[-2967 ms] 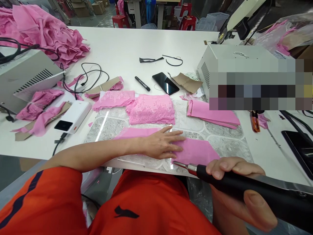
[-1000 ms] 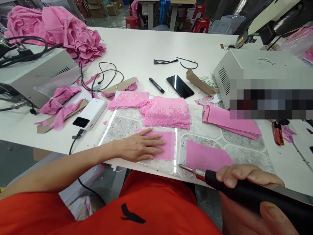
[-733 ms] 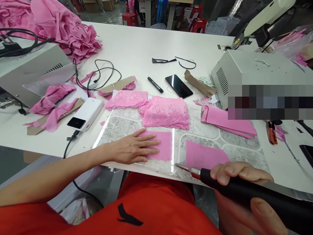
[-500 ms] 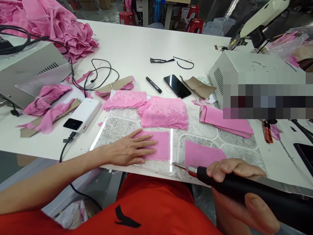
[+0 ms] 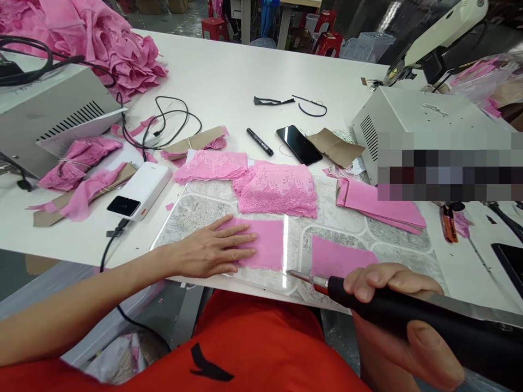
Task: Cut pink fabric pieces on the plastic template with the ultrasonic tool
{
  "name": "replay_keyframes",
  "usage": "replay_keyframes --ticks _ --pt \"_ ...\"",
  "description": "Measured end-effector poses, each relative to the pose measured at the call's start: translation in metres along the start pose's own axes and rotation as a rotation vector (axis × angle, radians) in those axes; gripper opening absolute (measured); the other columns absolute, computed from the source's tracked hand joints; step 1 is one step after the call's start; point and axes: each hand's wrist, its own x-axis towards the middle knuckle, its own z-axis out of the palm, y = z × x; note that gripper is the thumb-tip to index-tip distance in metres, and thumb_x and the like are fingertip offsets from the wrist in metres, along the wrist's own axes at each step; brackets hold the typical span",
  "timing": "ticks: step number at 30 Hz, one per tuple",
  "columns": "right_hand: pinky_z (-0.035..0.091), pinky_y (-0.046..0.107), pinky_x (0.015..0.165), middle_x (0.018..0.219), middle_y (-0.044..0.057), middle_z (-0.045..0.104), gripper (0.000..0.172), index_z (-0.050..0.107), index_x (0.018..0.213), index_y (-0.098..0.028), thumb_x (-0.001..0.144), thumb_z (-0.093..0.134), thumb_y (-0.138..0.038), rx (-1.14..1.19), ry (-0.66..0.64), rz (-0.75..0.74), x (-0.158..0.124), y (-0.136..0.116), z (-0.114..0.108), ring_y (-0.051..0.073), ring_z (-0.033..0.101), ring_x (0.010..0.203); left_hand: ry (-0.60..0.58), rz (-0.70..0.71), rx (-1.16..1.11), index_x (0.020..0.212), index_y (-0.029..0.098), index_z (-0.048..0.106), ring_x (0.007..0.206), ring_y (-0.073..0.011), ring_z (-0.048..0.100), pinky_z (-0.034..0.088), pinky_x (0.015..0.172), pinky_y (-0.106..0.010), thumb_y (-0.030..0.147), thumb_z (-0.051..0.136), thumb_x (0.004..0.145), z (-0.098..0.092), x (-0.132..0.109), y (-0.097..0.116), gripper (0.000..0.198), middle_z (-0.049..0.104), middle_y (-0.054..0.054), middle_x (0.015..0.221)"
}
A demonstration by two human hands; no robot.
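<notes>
Though joined as one strip three seconds ago, now lies as two pink pieces, apart on the mat [image 5: 192, 209] at the near tabletop [image 5: 229, 71] edge, so cut through by the look of it. Pinned under the left hand [image 5: 212, 250], fingers flat and spread with no grip closed, the left piece [image 5: 267, 244]; free just beyond the tool's tip, the right piece [image 5: 341, 260]. Grip of the right hand [image 5: 408, 283] clamped on the black cutter [image 5: 388, 316], low over the near edge: points left toward the gap between the pieces, long axis nearly level, right to left.
</notes>
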Motion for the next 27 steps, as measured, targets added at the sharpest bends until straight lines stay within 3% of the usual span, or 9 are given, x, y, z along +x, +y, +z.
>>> replay_keyframes --ticks 6,13,21,27 --pt "0.048 0.036 0.059 0.082 0.002 0.057 0.022 0.062 0.096 -0.021 0.077 0.059 -0.033 0.010 0.015 -0.020 0.000 -0.002 0.006 0.015 0.053 0.063 0.012 0.010 0.005 0.144 0.027 0.042 0.147 -0.0196 0.023 -0.005 0.122 -0.044 0.043 0.038 0.101 0.002 0.001 0.001 0.046 0.034 -0.002 0.155" --pt "0.050 0.035 0.062 0.084 0.002 0.057 0.022 0.061 0.099 -0.022 0.079 0.057 -0.032 0.008 -0.057 -0.025 0.000 0.005 0.014 0.015 0.054 0.065 0.037 0.005 -0.016 0.144 0.028 0.043 0.146 -0.0190 0.025 -0.004 0.123 -0.044 0.042 0.040 0.101 0.003 0.000 0.002 0.045 0.035 -0.001 0.154" --pt "0.049 0.036 0.058 0.081 0.002 0.057 0.022 0.064 0.093 -0.023 0.076 0.060 -0.035 -0.024 0.022 -0.029 0.001 0.004 0.010 0.015 0.052 0.061 0.083 -0.002 -0.044 0.144 0.029 0.042 0.144 -0.0221 0.031 0.004 0.122 -0.048 0.039 0.046 0.099 0.004 -0.001 0.004 0.046 0.040 -0.004 0.152" --pt "0.049 0.036 0.060 0.082 0.002 0.057 0.021 0.064 0.094 -0.022 0.076 0.058 -0.032 -0.024 0.034 -0.010 0.001 0.005 0.012 0.015 0.053 0.062 0.067 0.004 -0.006 0.142 0.026 0.046 0.145 -0.0209 0.028 -0.003 0.122 -0.045 0.040 0.040 0.101 0.003 -0.001 0.005 0.043 0.040 -0.005 0.152"
